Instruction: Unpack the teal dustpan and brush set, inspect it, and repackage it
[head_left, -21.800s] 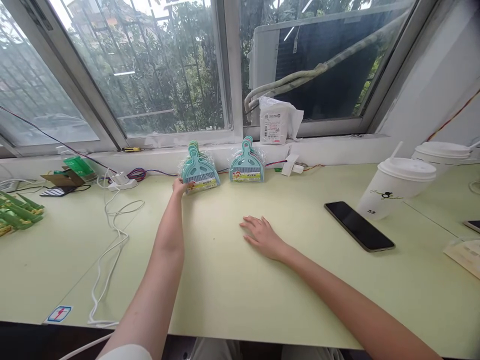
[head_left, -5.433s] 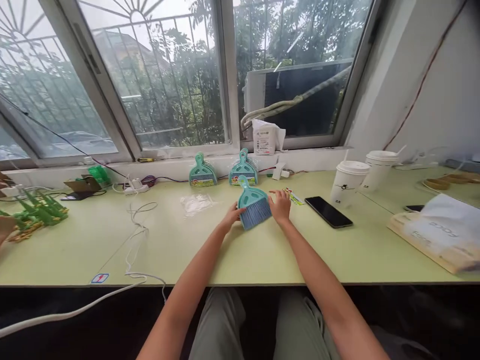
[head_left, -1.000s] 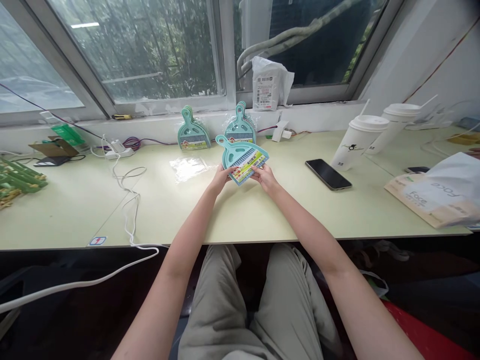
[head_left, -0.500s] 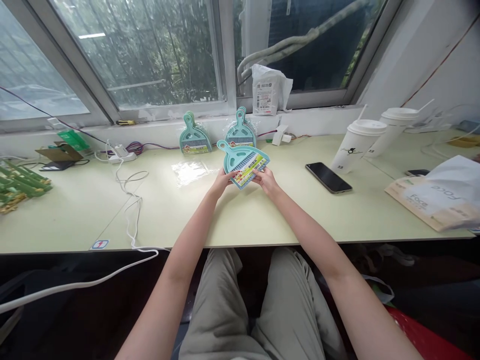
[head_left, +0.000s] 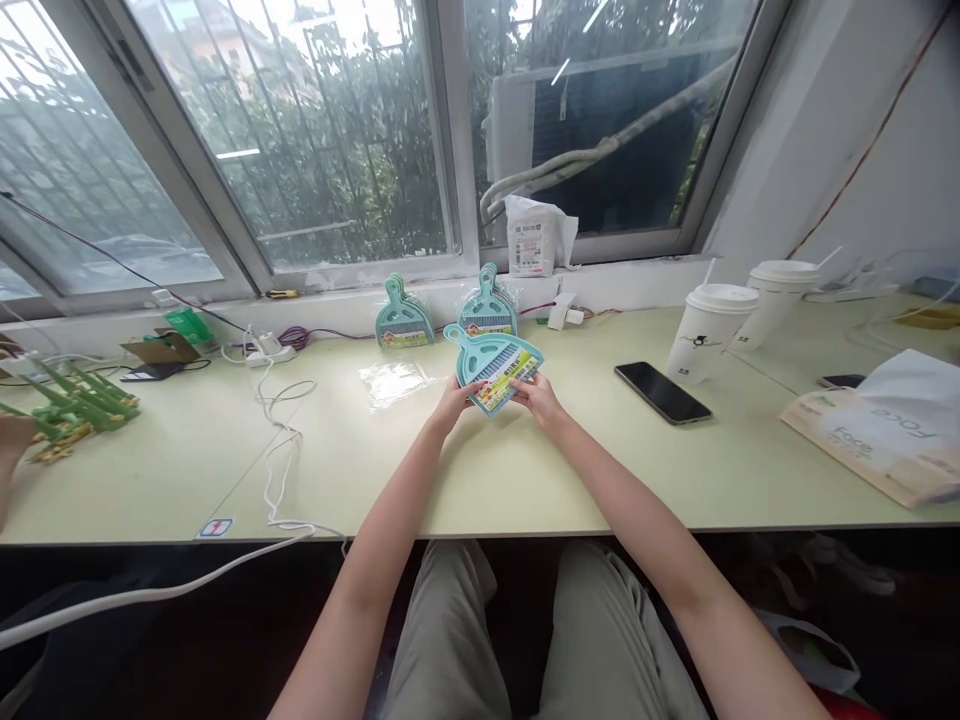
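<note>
Steadying a tilted dustpan between two hands

The dustpan (head_left: pixel 480 352) sits straight ahead of the person, at the far ends of both forearms and in the gap between the hands. Its long axis runs on a slant: the looped handle points far and left, while the wide mouth faces near and right. The left hand (head_left: pixel 452 405) grips the near left side, so it is the closer of the two to the handle. The right hand (head_left: pixel 541 402) pinches the near right edge by the mouth, its thumb lying on the printed card (head_left: pixel 510 375). Neither hand is spread wide; both are closed on the same dustpan, though the fingers behind it are hidden. The card stretches across the brush (head_left: pixel 501 362), rising from near left to far right, crosswise to the handle.

Beyond the dustpan stand two upright stacks of similar sets, the left stack (head_left: pixel 403 325) clear to its far left and the right stack (head_left: pixel 487 300) directly behind, partly covered by it. Whether the dustpan touches the table (head_left: pixel 600 480) cannot be told. A clear plastic wrapper (head_left: pixel 394 383) lies left of the left hand; a phone (head_left: pixel 662 392) rests to the right of the right hand.
</note>
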